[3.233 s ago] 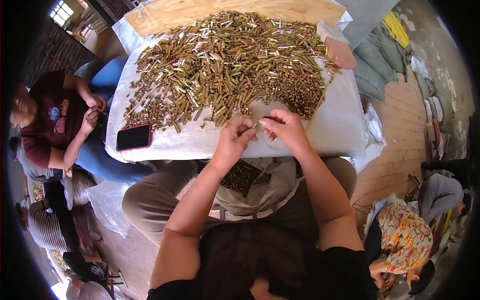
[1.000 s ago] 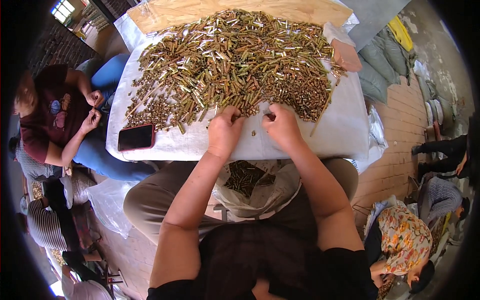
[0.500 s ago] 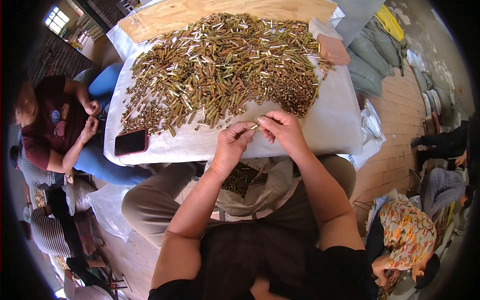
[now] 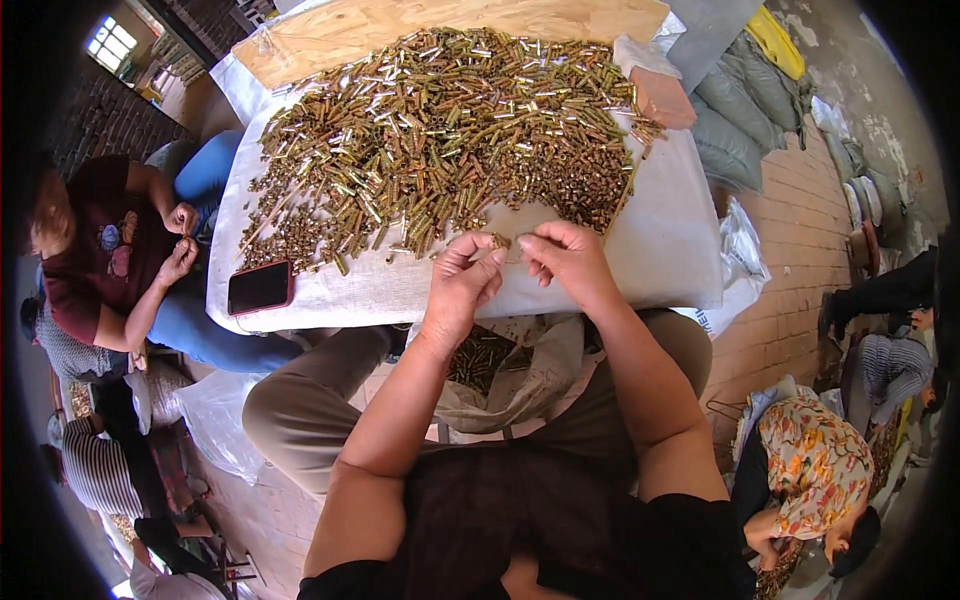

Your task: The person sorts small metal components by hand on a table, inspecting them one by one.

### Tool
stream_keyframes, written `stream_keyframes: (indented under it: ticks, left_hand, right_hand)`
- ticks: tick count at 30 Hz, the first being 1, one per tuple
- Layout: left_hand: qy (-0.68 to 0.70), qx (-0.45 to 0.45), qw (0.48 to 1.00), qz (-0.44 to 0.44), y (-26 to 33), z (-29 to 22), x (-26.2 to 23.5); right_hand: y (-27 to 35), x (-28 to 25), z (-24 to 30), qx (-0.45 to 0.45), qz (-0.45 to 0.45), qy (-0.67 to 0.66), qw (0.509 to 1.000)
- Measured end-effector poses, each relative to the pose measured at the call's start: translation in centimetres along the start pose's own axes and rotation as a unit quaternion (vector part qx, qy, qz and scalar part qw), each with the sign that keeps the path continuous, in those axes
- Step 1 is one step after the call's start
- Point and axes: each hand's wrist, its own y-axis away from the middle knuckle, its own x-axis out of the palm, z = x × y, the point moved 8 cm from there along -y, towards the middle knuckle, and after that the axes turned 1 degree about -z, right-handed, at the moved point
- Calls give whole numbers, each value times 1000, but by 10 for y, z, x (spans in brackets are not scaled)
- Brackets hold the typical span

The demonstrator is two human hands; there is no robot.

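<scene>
My left hand [image 4: 466, 275] pinches a small brass-coloured metal piece [image 4: 498, 241] between thumb and fingertips, just over the near edge of the heap. A short gap away, my right hand [image 4: 570, 262] has its thumb and index finger pressed together; what they hold, if anything, is too small to make out. Beyond both hands spreads a large heap of brass-coloured metal tubes [image 4: 430, 130]. Many small ring-like metal pieces [image 4: 570, 178] lie along its right near side, and more short pieces [image 4: 285, 235] gather at the left.
A phone [image 4: 260, 287] rests at the near left of the white-covered table [image 4: 670, 250]. A wooden board [image 4: 450, 22] and a brick [image 4: 662, 98] border the heap. Between my knees hangs an open sack [image 4: 540, 385] with tubes inside. Another person [image 4: 120, 240] sits at the left; others work behind.
My hands were together on one slim brass-coloured piece; now they are slightly apart. My left hand has tilted up with a small piece at its fingertips.
</scene>
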Motion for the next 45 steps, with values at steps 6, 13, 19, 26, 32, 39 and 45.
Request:
stream_keyframes:
  ticks: [6,13,19,26,32,39,45]
  left_hand:
    - [-234,-1,970,68,9,6,9]
    - [-261,46,962,60,10,1,9]
    - [-280,57,957,54,11,-3,10]
    - [-312,71,946,54,12,3,2]
    - [-296,60,953,14,16,3,-6]
    - [-367,45,929,8,21,-7,-32]
    - [-618,280,733,-40,6,-72,-22]
  right_hand:
    - [1,1,12,-21,-26,-1,999]
    - [0,1,9,-5,-3,53,999]
    - [-1,-5,9,-56,-20,146,988]
    - [3,4,18,-134,-40,347,927]
    - [20,30,29,-261,-98,440,854]
    - [11,62,15,-293,-54,485,822]
    - [-19,48,26,-345,-139,502,781]
